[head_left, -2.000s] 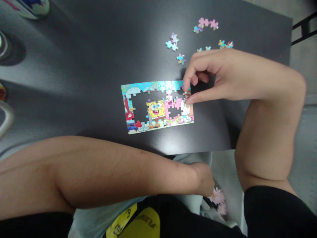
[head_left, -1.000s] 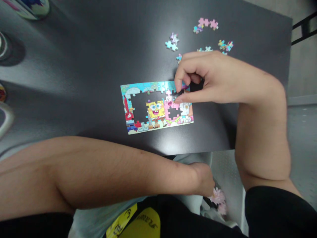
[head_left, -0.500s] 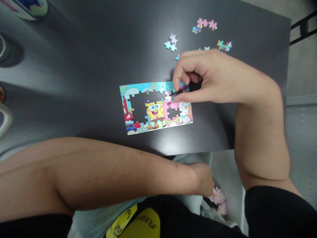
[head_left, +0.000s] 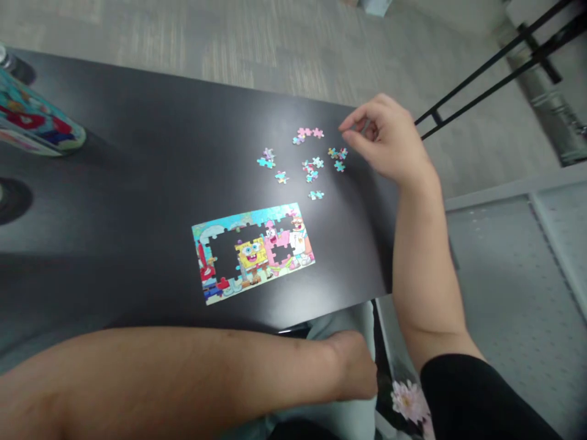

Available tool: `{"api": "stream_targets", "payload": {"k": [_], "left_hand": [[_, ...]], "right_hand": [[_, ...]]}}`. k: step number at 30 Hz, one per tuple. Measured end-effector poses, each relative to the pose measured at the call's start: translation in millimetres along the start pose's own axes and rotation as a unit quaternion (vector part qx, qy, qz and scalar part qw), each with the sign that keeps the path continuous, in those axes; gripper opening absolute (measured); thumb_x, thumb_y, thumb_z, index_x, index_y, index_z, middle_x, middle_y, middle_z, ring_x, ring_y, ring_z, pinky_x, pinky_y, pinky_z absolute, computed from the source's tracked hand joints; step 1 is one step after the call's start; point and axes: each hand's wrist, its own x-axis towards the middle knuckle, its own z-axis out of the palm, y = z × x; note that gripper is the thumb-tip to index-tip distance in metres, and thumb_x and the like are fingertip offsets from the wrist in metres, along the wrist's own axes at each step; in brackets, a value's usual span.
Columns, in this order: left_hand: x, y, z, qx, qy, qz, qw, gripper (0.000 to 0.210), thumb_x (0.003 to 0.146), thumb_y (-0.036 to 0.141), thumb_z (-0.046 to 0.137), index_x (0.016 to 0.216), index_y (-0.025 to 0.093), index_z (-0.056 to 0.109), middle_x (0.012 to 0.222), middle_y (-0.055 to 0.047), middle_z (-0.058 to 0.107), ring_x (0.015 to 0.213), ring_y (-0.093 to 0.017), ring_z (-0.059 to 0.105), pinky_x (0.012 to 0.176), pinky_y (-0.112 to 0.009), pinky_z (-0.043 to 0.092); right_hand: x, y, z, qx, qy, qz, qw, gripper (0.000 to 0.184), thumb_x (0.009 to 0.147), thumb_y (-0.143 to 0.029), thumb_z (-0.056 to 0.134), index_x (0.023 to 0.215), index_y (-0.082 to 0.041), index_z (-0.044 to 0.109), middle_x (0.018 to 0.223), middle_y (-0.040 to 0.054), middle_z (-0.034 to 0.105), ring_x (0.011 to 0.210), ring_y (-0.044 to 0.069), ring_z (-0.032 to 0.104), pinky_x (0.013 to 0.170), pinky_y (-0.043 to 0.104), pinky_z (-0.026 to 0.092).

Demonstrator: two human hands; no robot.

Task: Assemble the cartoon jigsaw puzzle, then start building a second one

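My right hand [head_left: 383, 143] hovers over the far right part of the dark table, beside several loose jigsaw pieces [head_left: 312, 165]. Its thumb and index finger are pinched close together, and whatever lies between the tips, if anything, is too small to make out. Nearer to me lies a partly assembled cartoon jigsaw puzzle [head_left: 254, 253], with a yellow square figure and a pink figure. Dark gaps show left of the yellow figure and within the pink one. My left hand [head_left: 355, 366] rests low on my lap, curled inward, its fingers hidden.
A printed cartoon tin [head_left: 41, 119] stands at the left of the dark table [head_left: 151, 171]. A black metal rail [head_left: 495, 67] runs past the table's right side. Below right are pink flowers [head_left: 408, 400] near my leg.
My right hand has left the puzzle and moved away from me, over to the right of the loose pieces. The view has tilted up, showing the table's far edge. My left hand stays on my lap.
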Motion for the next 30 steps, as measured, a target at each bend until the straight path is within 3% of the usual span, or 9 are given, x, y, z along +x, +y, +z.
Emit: {"api": "stream_targets", "payload": {"k": [5, 10, 13, 16, 19, 25, 30], "left_hand": [[-3.7, -5.0, -9.2, -0.024, -0.064, 0.060, 0.996, 0.021, 0.108, 0.031, 0.100, 0.090, 0.042, 0.100, 0.040, 0.009, 0.047, 0.031, -0.021, 0.003, 0.032, -0.039, 0.025], [-5.1, -9.4, -14.1, -0.044, -0.090, 0.067, 0.993, 0.019, 0.110, 0.025, 0.095, 0.097, 0.037, 0.101, 0.061, 0.006, 0.077, 0.032, -0.017, 0.007, 0.035, -0.038, 0.030], [-5.3, -11.0, -14.0, -0.051, -0.096, 0.073, 0.991, 0.018, 0.110, 0.024, 0.094, 0.099, 0.037, 0.102, 0.073, 0.006, 0.086, 0.033, -0.016, 0.006, 0.035, -0.038, 0.031], [-4.5, -11.3, -12.1, -0.046, -0.100, 0.072, 0.991, 0.018, 0.111, 0.025, 0.093, 0.099, 0.036, 0.102, 0.070, 0.005, 0.085, 0.031, -0.016, 0.006, 0.033, -0.038, 0.030], [-2.0, -11.0, -9.2, -0.041, -0.103, 0.075, 0.991, 0.020, 0.114, 0.028, 0.090, 0.102, 0.038, 0.102, 0.057, 0.007, 0.074, 0.028, -0.017, 0.003, 0.030, -0.036, 0.030], [2.0, -8.8, -6.6, -0.033, -0.118, 0.070, 0.990, 0.024, 0.115, 0.026, 0.087, 0.103, 0.041, 0.103, 0.039, 0.009, 0.049, 0.023, -0.019, 0.001, 0.029, -0.034, 0.030], [2.9, -9.5, -5.6, -0.039, -0.116, 0.076, 0.990, 0.025, 0.116, 0.028, 0.085, 0.104, 0.039, 0.103, 0.042, 0.009, 0.051, 0.024, -0.018, 0.002, 0.030, -0.035, 0.032]], "right_hand": [[-1.9, 1.8, 8.3, 0.012, -0.083, -0.017, 0.996, 0.016, 0.102, -0.017, 0.094, 0.115, -0.025, 0.094, 0.116, 0.0064, 0.084, 0.086, 0.022, 0.071, 0.094, 0.045, 0.066], [0.7, 20.1, 29.5, -0.031, -0.020, 0.039, 0.999, 0.024, 0.102, -0.009, 0.087, 0.119, -0.026, 0.089, 0.116, 0.0061, 0.081, 0.093, 0.027, 0.077, 0.101, 0.051, 0.070], [3.3, 27.9, 45.8, -0.031, -0.001, 0.064, 0.997, 0.025, 0.109, -0.012, 0.082, 0.128, -0.026, 0.088, 0.121, 0.0083, 0.081, 0.100, 0.029, 0.080, 0.105, 0.054, 0.071], [6.0, 23.9, 60.7, -0.025, 0.003, 0.053, 0.998, 0.030, 0.119, -0.020, 0.076, 0.146, -0.028, 0.088, 0.136, 0.0133, 0.081, 0.121, 0.035, 0.084, 0.116, 0.060, 0.070], [8.1, 15.1, 69.2, -0.033, 0.001, 0.052, 0.998, 0.030, 0.121, -0.027, 0.079, 0.148, -0.030, 0.090, 0.143, 0.0163, 0.080, 0.139, 0.042, 0.082, 0.123, 0.066, 0.067], [9.5, 8.3, 63.6, 0.016, -0.002, 0.070, 0.997, 0.012, 0.111, -0.025, 0.089, 0.122, -0.025, 0.093, 0.131, 0.0135, 0.082, 0.111, 0.034, 0.082, 0.114, 0.058, 0.068], [7.6, 7.1, 58.2, 0.088, -0.019, 0.094, 0.992, 0.011, 0.102, -0.029, 0.093, 0.110, -0.027, 0.086, 0.117, 0.0079, 0.085, 0.100, 0.029, 0.076, 0.106, 0.049, 0.064]]}}
